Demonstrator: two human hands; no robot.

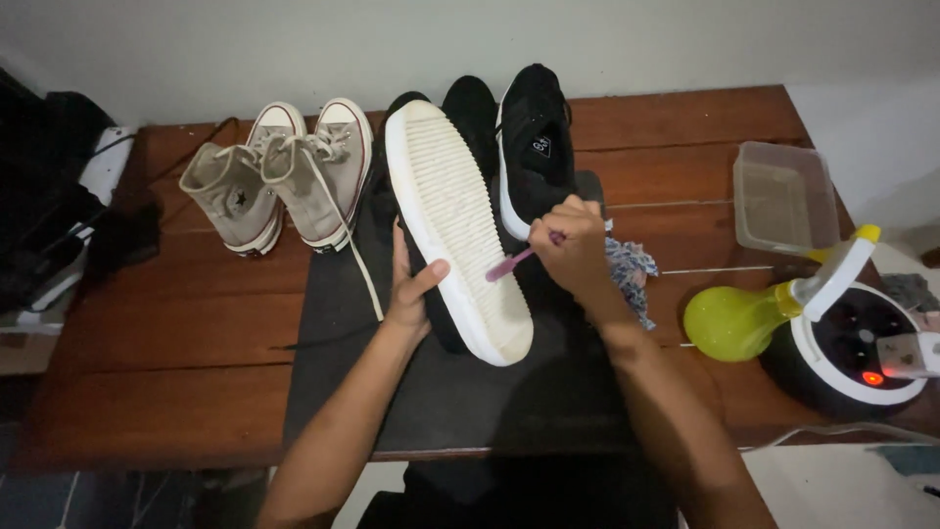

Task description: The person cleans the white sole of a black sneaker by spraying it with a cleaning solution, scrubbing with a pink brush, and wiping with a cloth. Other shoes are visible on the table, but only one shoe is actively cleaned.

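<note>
Hands: left hand [409, 294] steadies the upturned black shoe [458, 225], thumb across its white sole; right hand [571, 245] grips a pink toothbrush [511, 264], bristles on the sole's right edge. Shoe's long axis runs from far-left to near-right, between both hands. Right of shoe: its mate [536, 147], a patterned rag [629, 272]. Left: grey high-tops [284, 176]. Beneath: dark mat [343, 343], table [176, 353].
</note>
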